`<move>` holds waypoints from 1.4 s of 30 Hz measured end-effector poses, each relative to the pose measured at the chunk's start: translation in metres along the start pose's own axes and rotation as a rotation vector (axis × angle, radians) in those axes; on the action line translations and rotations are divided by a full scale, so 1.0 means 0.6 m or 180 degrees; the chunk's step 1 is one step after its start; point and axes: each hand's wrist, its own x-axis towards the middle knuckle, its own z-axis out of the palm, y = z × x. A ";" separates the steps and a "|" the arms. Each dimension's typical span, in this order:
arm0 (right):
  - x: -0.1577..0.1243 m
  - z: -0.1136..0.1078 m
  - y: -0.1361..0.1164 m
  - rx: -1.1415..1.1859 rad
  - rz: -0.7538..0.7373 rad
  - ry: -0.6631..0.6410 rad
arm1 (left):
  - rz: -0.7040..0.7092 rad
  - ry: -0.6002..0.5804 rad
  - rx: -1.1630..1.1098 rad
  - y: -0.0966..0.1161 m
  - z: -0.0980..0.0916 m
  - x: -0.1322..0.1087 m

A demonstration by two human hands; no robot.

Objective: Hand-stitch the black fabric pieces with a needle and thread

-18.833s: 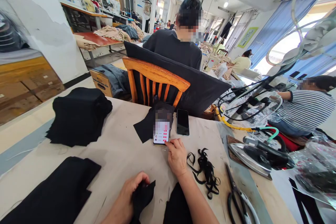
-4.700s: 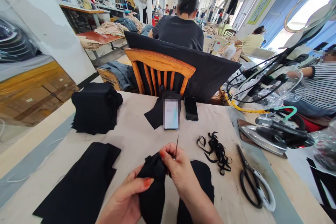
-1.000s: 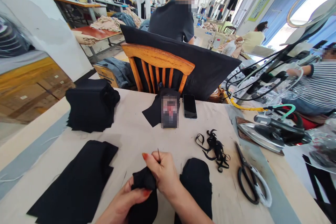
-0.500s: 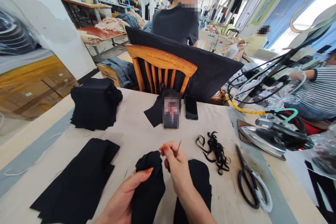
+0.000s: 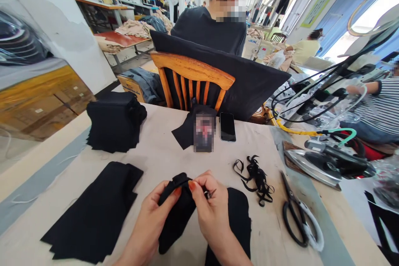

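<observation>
Working from the left, we see a layered pile of black cloth panels point(image 5: 93, 216) on the bench point(image 5: 162, 153), left of the grip, and a taller stack of black cut pieces point(image 5: 114, 122) beyond it, left and farther off. Next comes the left hand point(image 5: 152, 216), thumb on top and fingers curled underneath, pinching the upper left edge of the folded black cloth piece point(image 5: 178, 222). That piece is directly between our two hands; its long axis runs from the fingertips back towards us, slanting a little left, so its loose lower end hangs nearer the left hand. Ahead of the grip stands or lies a phone with a blurred screen point(image 5: 204, 135), against more black cloth. The right hand point(image 5: 213, 208) pinches the same piece at its upper right edge; a thin tip point(image 5: 213, 193) shows among its fingers, too small for us to name. Ahead and right is a dark-screened smartphone point(image 5: 228, 127). Beside the right forearm, partly covered by it, lies a round-ended black panel point(image 5: 240, 220). Farther right of the grip we find tangled black strips point(image 5: 257, 181), then scissors point(image 5: 297, 216), then a steam iron point(image 5: 321, 164).
</observation>
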 end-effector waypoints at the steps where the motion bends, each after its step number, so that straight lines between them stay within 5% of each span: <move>1: -0.003 -0.002 0.002 -0.0014 -0.0020 0.0000 | 0.0090 -0.0008 0.0042 0.002 -0.002 0.001; 6: -0.014 -0.007 0.013 0.0379 0.0267 0.0108 | -0.0390 0.0690 -0.0625 0.018 -0.007 -0.008; 10: -0.023 -0.003 0.017 0.0751 0.0489 0.0226 | -0.0507 0.0700 -0.0761 0.022 0.001 -0.013; 17: -0.034 -0.012 0.001 0.0357 -0.0062 -0.0187 | 0.0894 0.0069 0.0292 0.028 -0.006 -0.011; 21: -0.007 -0.023 -0.016 0.0257 0.0040 -0.0517 | 0.0947 -0.0234 0.0851 0.030 -0.018 -0.018; 26: 0.004 -0.024 -0.024 0.0399 0.0242 -0.0535 | 0.0864 -0.0138 0.1084 0.035 -0.008 -0.028; 33: -0.027 -0.008 -0.037 -0.0652 -0.0967 -0.0624 | 0.2111 0.0222 0.1468 0.030 -0.007 -0.027; 38: -0.032 0.007 -0.046 -0.0937 -0.1206 -0.0449 | 0.2119 0.0770 0.1147 0.024 0.000 -0.025; 42: -0.034 0.010 -0.049 -0.0509 -0.1271 -0.0476 | 0.1936 0.0541 0.0778 0.027 0.007 -0.026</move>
